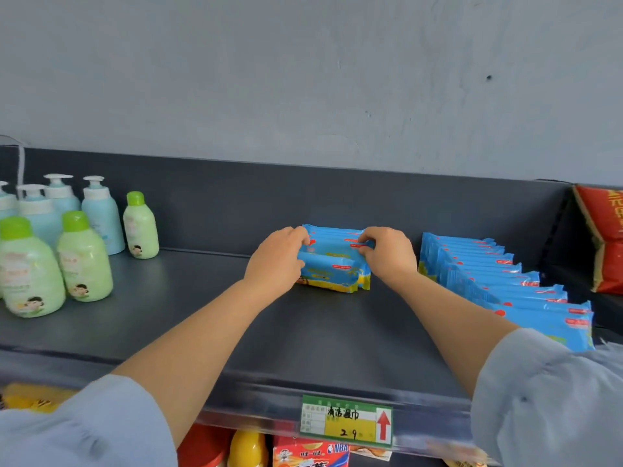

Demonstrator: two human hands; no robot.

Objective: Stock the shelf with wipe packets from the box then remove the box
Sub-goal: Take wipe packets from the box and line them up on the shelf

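Pale blue sleeves [77, 433] lead to the left hand [278, 261] and right hand [389, 256], each curled around one end of the blue wipe packets [332, 261] standing on the shelf [202, 315], near a longer packet row [505, 288].

We read the price tag [347, 420] on the shelf edge [236, 385]: handwritten 清洁湿巾, "2 9" on the yellow field, and a red up-arrow at right. The red-and-white box [310, 451] below shows "NBA" and 旺旺. Print on the wipe packets [332, 261], bottles [84, 257] and red bag [603, 237] is too blurred for us.
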